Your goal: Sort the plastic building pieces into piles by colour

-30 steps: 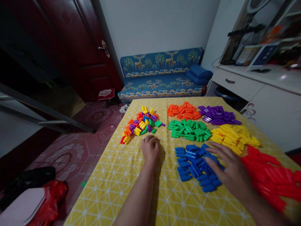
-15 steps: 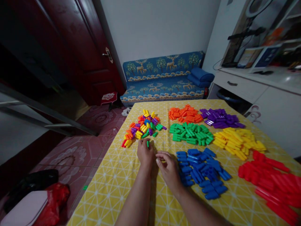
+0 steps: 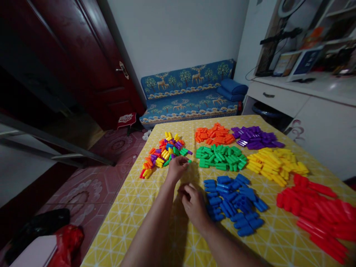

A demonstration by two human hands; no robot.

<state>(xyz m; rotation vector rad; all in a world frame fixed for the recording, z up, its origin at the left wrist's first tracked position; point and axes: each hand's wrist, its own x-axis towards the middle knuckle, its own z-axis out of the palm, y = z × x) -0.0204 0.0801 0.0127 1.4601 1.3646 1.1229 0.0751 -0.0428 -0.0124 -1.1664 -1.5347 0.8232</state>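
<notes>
My left hand [image 3: 178, 170] reaches over the table just right of the mixed pile, its fingers pinched on a small green bullet-shaped plastic block [image 3: 189, 161]. My right hand [image 3: 193, 203] hovers close to the tablecloth, left of the blue blocks [image 3: 233, 200]. Its fingers are loosely bent, with a gap to the thumb, and no block shows in them. Beyond my left hand lies the pile of mixed-colour blocks [image 3: 164, 151]. The heap of green blocks [image 3: 221, 156] lies to the right of the held block.
Separate heaps of orange [image 3: 214, 134], purple [image 3: 256, 137], yellow [image 3: 276, 165] and red blocks [image 3: 319, 215] cover the table's right side. The yellow patterned tablecloth [image 3: 133, 222] lies under everything. A blue sofa [image 3: 189, 100] stands past the far edge, a white cabinet [image 3: 319, 122] at right.
My left hand has moved forward and to the right, bringing the green block towards the green heap. My right hand's fingers have curled in slightly. The camera view has shifted a little.
</notes>
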